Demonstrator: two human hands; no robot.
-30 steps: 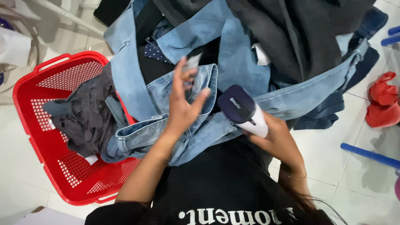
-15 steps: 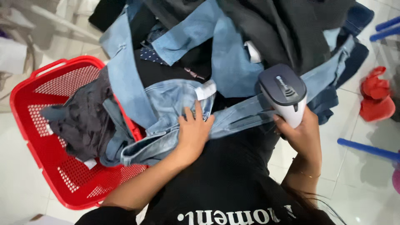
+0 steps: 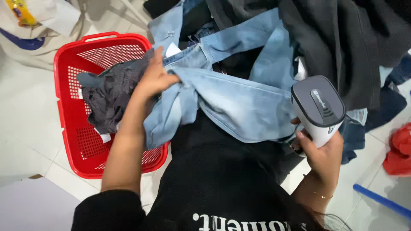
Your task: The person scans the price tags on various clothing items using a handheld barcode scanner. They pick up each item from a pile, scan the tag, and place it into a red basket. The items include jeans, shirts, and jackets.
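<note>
We are pinching a fold of the light blue jeans (image 3: 239, 102) in our left hand (image 3: 156, 79), fingers closed on the denim near the centre of the frame, above the red basket (image 3: 72, 128). Our right hand (image 3: 323, 156), at the right of the frame, is wrapped tightly around a grey handheld device (image 3: 319, 109), probably a garment steamer, though we cannot see its front. If it is giving off steam, our left fingers are sitting close enough to be scalded. The denim could also slip off into the basket onto the dark grey garment (image 3: 111, 96). A heap of dark clothes (image 3: 342, 38) is filling the upper right, and pale floor tiles (image 3: 25, 132) are showing at left.
</note>
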